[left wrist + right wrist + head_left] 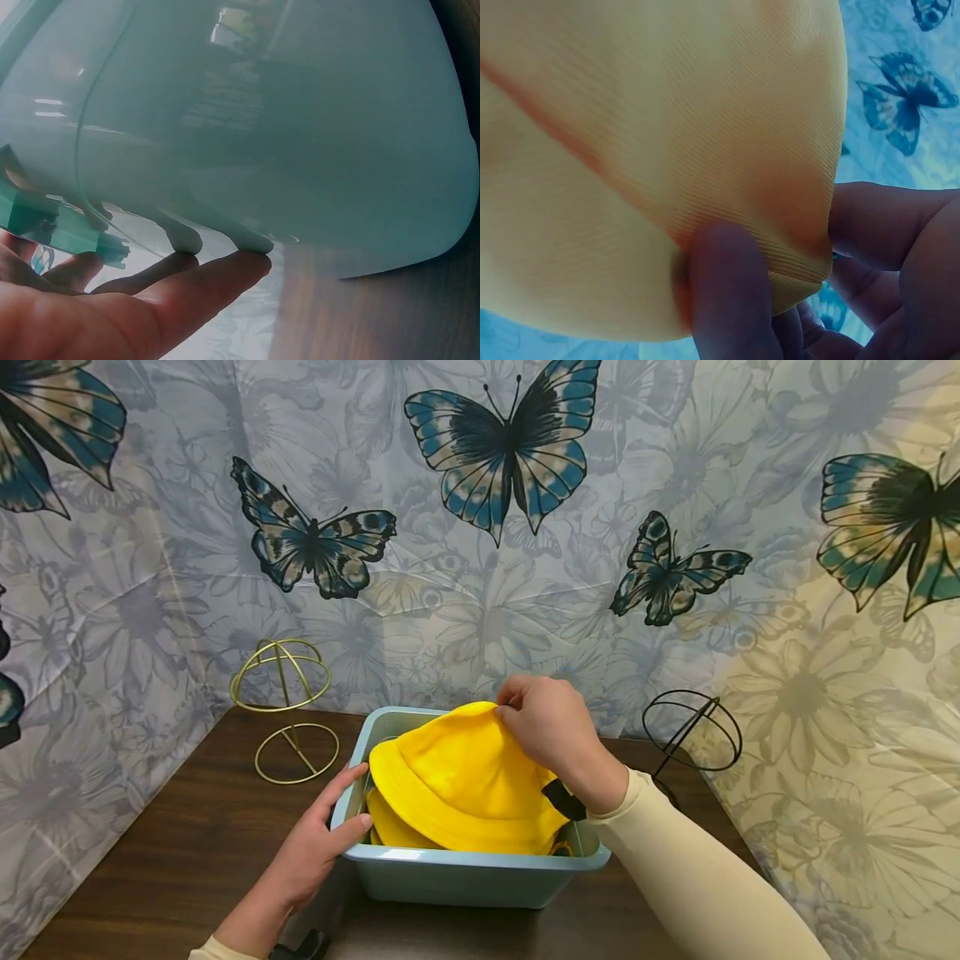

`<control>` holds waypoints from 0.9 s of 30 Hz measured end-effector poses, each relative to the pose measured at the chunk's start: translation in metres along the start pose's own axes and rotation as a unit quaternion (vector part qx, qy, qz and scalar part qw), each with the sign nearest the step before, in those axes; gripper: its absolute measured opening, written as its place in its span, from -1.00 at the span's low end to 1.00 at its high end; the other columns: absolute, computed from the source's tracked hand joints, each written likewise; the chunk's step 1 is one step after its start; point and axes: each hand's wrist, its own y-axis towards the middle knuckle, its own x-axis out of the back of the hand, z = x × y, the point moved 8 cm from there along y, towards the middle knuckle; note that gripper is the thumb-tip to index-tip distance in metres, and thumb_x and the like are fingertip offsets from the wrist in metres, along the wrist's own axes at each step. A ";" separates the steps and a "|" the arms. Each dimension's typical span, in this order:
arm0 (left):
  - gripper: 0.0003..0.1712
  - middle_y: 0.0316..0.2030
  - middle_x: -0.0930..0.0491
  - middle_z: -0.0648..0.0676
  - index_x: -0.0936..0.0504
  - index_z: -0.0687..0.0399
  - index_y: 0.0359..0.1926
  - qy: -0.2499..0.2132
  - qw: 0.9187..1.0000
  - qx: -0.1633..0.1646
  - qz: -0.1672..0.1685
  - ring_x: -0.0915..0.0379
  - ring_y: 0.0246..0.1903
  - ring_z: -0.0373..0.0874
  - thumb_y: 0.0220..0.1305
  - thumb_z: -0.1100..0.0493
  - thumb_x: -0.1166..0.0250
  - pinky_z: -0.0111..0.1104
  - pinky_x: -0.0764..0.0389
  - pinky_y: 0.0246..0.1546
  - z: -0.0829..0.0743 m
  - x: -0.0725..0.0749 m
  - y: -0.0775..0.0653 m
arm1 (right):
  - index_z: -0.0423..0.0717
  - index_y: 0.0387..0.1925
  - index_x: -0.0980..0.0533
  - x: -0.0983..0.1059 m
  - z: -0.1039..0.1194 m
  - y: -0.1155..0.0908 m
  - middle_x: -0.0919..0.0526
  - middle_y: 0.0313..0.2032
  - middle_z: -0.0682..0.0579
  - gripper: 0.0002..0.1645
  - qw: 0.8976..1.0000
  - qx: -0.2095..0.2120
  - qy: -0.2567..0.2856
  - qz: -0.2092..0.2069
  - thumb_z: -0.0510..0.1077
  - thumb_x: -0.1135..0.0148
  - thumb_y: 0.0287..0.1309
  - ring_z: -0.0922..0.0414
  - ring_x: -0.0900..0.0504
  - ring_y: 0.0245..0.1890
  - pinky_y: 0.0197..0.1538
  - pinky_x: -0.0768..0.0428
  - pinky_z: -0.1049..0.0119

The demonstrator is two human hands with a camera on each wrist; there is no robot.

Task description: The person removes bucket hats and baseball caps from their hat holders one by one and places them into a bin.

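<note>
A yellow bucket hat point(468, 768) rises from a pale blue plastic bin point(480, 860), its brim sloping toward the front. My right hand point(551, 727) pinches the top of the crown between thumb and fingers. In the right wrist view, the thumb presses into the ribbed yellow cloth point(750, 112) and creases it. More yellow fabric point(397, 827) lies under the brim inside the bin. At the bin's left side, my left hand point(315, 835) holds the rim, thumb over the edge. The left wrist view has its fingertips against the bin's outer wall point(322, 150).
The bin stands on a dark wood table point(165, 827). A gold wire stand point(296, 752) is at the back left, and a black wire stand point(690, 731) is at the back right. Behind hangs a butterfly-print cloth point(480, 610).
</note>
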 end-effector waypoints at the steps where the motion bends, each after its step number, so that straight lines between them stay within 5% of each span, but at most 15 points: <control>1: -0.26 0.56 0.34 0.21 -0.14 0.02 0.51 0.000 1.000 0.002 0.000 0.32 0.47 0.29 0.39 0.23 -0.20 0.19 -0.03 0.29 0.000 0.000 0.000 | 0.06 -0.32 -0.71 -0.002 0.000 -0.001 -0.68 -0.43 0.14 -0.95 1.000 0.000 -0.002 0.005 -0.09 -0.40 0.20 0.13 -0.56 -0.47 -0.38 -0.55 0.26; 16: -0.25 0.56 0.31 0.21 -0.13 0.06 0.52 0.012 1.000 -0.009 0.000 0.27 0.46 0.24 0.39 0.24 -0.19 -0.01 -0.17 0.25 -0.001 0.000 0.001 | 0.04 -0.33 -0.71 -0.032 0.017 -0.008 -0.67 -0.36 0.20 -0.98 0.995 0.073 0.032 0.064 -0.11 -0.41 0.20 0.19 -0.57 -0.39 -0.36 -0.56 0.35; 20: -0.26 0.56 0.33 0.21 -0.13 0.07 0.52 0.005 1.000 -0.010 0.001 0.28 0.46 0.25 0.39 0.25 -0.19 0.08 -0.11 0.27 -0.001 0.000 0.001 | 0.06 -0.34 -0.70 -0.031 0.017 -0.009 -0.67 -0.34 0.19 -0.98 0.994 0.077 0.034 0.071 -0.11 -0.40 0.21 0.18 -0.57 -0.36 -0.34 -0.56 0.33; 27: -0.26 0.56 0.32 0.22 -0.14 0.05 0.51 0.003 1.000 -0.005 -0.003 0.29 0.46 0.27 0.38 0.25 -0.19 0.17 -0.05 0.28 0.000 0.001 0.001 | 0.11 -0.06 -0.69 -0.023 0.008 -0.016 -0.66 -0.06 0.14 -0.77 0.989 0.065 0.067 0.117 0.02 -0.33 0.29 0.14 -0.63 -0.20 -0.23 -0.61 0.23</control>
